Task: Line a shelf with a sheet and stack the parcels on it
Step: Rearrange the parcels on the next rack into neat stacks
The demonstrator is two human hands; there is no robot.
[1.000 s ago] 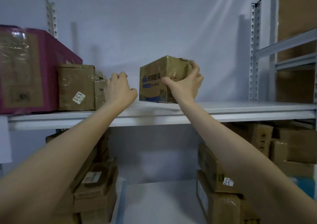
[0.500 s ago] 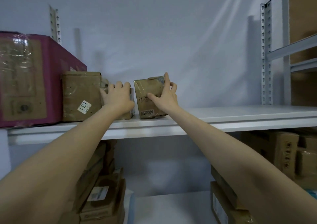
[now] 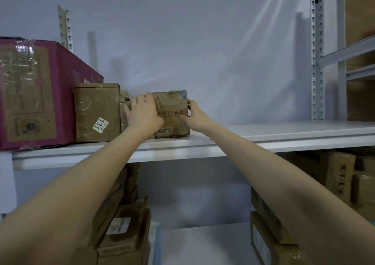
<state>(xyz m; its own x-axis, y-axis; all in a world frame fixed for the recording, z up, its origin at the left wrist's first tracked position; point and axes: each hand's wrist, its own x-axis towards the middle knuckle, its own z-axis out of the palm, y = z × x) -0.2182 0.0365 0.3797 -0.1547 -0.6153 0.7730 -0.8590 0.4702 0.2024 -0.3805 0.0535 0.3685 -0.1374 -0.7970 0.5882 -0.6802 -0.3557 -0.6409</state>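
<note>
A small brown taped parcel [image 3: 172,120] with a barcode and handling symbols stands on the white-lined shelf [image 3: 284,131]. It touches a lower brown parcel [image 3: 124,120] on its left. My left hand [image 3: 144,113] holds the small parcel's upper left corner, fingers curled over its top edge. My right hand [image 3: 195,114] grips its right side, thumb on the front face and fingers round the edge. A taller brown parcel [image 3: 95,112] labelled 131 and a big magenta box [image 3: 30,94] complete the row to the left.
The shelf's right half runs to a perforated metal upright [image 3: 316,61]. Another rack [image 3: 357,65] stands at far right. Below, brown parcels are stacked at left [image 3: 121,228] and right [image 3: 267,236], with a white lower shelf [image 3: 203,242] between them.
My right hand carried the small parcel left, turned it and lowered it onto the shelf against the row. My left hand shifted from the low parcel onto its left corner.
</note>
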